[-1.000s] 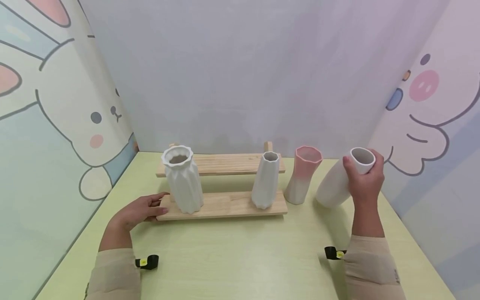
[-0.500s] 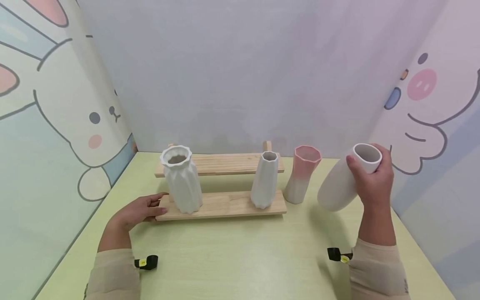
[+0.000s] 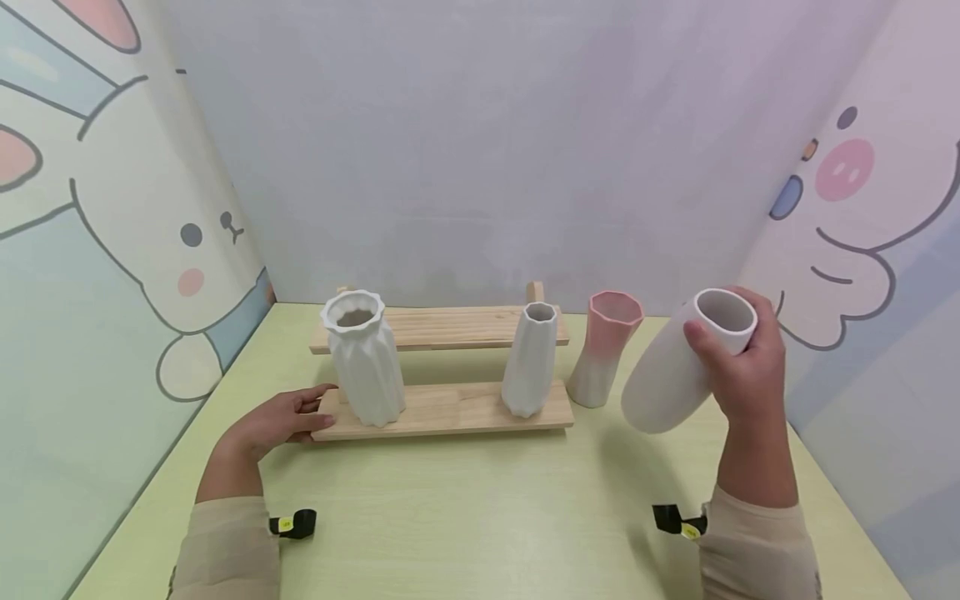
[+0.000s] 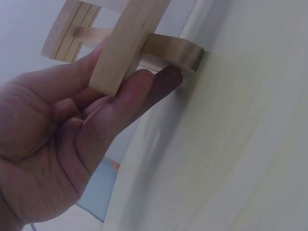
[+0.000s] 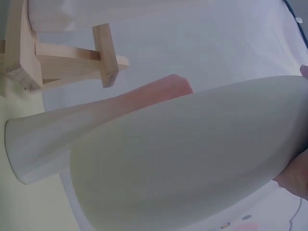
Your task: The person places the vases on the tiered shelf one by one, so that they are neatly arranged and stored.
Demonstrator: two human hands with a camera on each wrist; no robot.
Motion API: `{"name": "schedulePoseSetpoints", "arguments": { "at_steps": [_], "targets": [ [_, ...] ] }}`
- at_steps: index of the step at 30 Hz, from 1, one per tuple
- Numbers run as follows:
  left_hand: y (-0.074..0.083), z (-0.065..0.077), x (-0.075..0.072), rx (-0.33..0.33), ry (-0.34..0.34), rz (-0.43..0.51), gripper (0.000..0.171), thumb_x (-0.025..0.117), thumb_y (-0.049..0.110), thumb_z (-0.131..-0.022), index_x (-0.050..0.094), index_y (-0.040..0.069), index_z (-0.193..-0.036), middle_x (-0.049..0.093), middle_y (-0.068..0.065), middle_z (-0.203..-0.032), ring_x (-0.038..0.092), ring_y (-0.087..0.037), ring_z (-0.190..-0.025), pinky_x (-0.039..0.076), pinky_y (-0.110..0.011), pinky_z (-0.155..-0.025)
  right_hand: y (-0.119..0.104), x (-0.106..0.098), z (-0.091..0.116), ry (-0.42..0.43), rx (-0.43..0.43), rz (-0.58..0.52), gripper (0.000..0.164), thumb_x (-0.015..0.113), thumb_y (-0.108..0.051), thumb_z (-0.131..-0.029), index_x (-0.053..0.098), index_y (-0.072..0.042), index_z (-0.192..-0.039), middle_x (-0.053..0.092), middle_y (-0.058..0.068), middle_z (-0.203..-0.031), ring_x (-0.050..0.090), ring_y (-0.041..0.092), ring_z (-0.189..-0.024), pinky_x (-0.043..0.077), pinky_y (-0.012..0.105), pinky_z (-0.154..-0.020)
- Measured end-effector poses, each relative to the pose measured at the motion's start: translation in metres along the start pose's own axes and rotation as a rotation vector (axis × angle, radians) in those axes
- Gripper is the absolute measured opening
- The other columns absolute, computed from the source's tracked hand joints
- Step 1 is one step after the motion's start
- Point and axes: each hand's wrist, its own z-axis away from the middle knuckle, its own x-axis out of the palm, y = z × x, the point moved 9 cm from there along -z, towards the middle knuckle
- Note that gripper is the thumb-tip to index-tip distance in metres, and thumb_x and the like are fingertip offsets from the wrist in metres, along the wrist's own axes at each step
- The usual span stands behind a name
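My right hand (image 3: pixel 750 371) grips a smooth white vase (image 3: pixel 663 379) near its rim, thumb on the near side. The vase leans with its mouth up and to the right, its base lifted over the table. At the left end of a two-tier wooden plant stand (image 3: pixel 450 408), my left hand (image 3: pixel 273 425) pinches the lower shelf; the left wrist view shows thumb and fingers around the board end (image 4: pixel 115 65). On that shelf stand a wide pleated white vase (image 3: pixel 371 367) at left and a slim faceted white vase (image 3: pixel 530 367) at right.
Just right of the stand, a pink-and-white vase (image 3: pixel 603 350) stands on the pale green table (image 3: pixel 480 517), between the stand and the held vase. The upper shelf (image 3: pixel 457 327) is behind the lower one. Cartoon-printed walls (image 3: pixel 135 208) and a plain backdrop (image 3: pixel 450 150) enclose the table.
My right hand has lifted the smooth white vase off the table, first rightward, then slightly back left and nearer. The left hand, the stand and the other vases stay in place.
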Motion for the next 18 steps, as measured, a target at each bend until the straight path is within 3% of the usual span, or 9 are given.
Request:
{"name": "schedulePoseSetpoints", "arguments": {
  "at_steps": [11, 18],
  "targets": [
    [0.000, 0.001, -0.001, -0.007, 0.011, -0.018, 0.082, 0.072, 0.036, -0.089, 0.029, 0.013, -0.156, 0.039, -0.021, -0.150, 0.062, -0.021, -0.089, 0.053, -0.030, -0.080, -0.022, 0.026, 0.015, -0.155, -0.020, -0.154, 0.047, 0.071, 0.003, -0.077, 0.061, -0.007, -0.121, 0.070, -0.002, -0.100, 0.061, 0.014, -0.087, 0.049, 0.019, -0.070],
    [0.000, 0.000, -0.001, 0.005, 0.001, -0.007, 0.081, 0.072, 0.034, -0.090, 0.030, 0.012, -0.155, 0.044, -0.019, -0.145, 0.062, -0.019, -0.090, 0.054, -0.031, -0.080, -0.030, 0.040, 0.023, -0.264, -0.071, -0.269, 0.048, 0.068, 0.009, -0.077, 0.059, -0.003, -0.123, 0.070, -0.001, -0.100, 0.062, 0.013, -0.087, 0.050, 0.019, -0.071]
  ]
}}
